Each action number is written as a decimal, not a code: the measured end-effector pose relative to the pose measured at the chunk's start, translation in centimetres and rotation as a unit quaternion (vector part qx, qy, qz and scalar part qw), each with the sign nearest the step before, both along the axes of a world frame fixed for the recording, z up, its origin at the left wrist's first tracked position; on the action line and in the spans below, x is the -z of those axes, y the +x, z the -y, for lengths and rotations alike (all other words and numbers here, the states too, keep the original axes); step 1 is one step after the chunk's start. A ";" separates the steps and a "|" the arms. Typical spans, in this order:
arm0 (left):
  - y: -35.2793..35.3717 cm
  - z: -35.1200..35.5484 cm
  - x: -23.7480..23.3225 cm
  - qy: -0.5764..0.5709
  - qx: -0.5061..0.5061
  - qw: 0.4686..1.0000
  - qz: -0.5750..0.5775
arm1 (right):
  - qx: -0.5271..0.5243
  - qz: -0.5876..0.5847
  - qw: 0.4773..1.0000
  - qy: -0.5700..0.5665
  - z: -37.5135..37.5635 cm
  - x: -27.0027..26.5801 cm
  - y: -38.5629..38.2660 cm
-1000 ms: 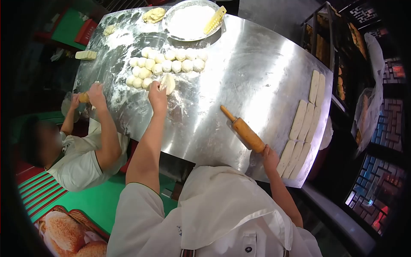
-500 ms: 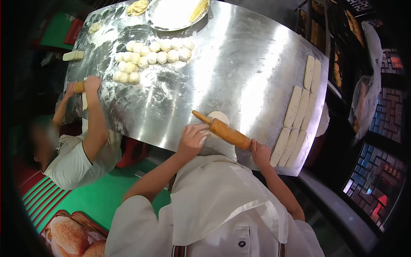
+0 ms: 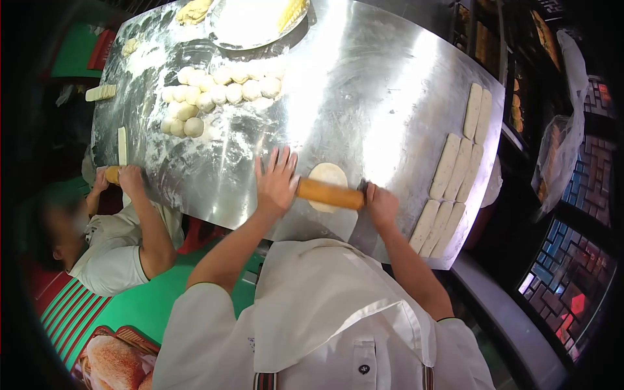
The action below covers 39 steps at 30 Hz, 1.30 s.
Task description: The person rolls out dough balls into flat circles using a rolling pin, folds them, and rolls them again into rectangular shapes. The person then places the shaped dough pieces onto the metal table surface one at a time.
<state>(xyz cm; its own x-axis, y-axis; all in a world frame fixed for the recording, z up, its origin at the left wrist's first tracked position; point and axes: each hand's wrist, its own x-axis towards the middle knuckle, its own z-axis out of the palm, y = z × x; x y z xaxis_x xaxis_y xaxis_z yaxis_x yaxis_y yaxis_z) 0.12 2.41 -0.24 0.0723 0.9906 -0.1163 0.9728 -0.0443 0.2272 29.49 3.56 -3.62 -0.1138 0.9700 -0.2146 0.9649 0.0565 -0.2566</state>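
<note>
A wooden rolling pin lies across a round, flat piece of dough near the table's front edge. Over the pin's left end is my left hand, its fingers stretched out and spread. My right hand is closed around the handle at the pin's right end. Dough shows on both sides of the pin, and the pin is slightly blurred.
Several dough balls sit on the floured metal table, with a large tray behind them. Long dough strips line the right edge. At the left, a co-worker holds another rolling pin beside a dough strip.
My left hand has opened out and moved up and left. The pin has turned closer to level, exposing more of the round dough. The co-worker's hands have moved toward the table's front edge.
</note>
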 end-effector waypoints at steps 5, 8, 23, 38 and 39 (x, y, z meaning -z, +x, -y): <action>-0.2 1.7 -0.4 0.009 0.018 1.000 0.023 | -0.022 -0.026 0.999 -0.001 4.1 0.4 0.2; 0.8 -7.3 -0.4 0.040 -0.021 0.999 -0.005 | 0.008 0.006 1.000 0.019 -6.2 -0.6 -0.6; 6.5 -1.7 0.5 -0.089 -0.077 0.957 0.265 | -0.125 -0.069 0.989 0.024 4.6 -0.2 2.6; -16.0 -2.1 -2.9 0.197 -0.401 0.853 0.269 | 0.165 -0.119 0.974 -0.104 7.5 -0.7 6.6; -14.8 -1.9 -3.3 0.176 -0.388 0.845 0.323 | 0.165 -0.119 0.974 -0.104 7.4 -0.5 6.6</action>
